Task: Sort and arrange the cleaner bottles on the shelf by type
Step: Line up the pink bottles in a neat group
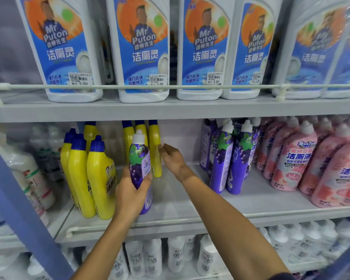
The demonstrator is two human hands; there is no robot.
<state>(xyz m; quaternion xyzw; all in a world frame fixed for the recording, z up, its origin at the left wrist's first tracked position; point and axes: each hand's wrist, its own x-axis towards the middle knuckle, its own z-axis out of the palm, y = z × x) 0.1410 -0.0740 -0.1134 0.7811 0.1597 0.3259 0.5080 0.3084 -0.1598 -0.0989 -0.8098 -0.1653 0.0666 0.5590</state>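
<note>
At mid shelf, rel. to left hand: held bottle in it; bent-neck btls just left, more behind; right hand just right; matching btl grp farther right.

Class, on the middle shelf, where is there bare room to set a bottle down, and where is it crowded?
Bare board on the middle shelf lies between the yellow bottles and the purple group, crossed by the right hand; a front strip runs before the purple group. The pink bottles stand packed.
</note>
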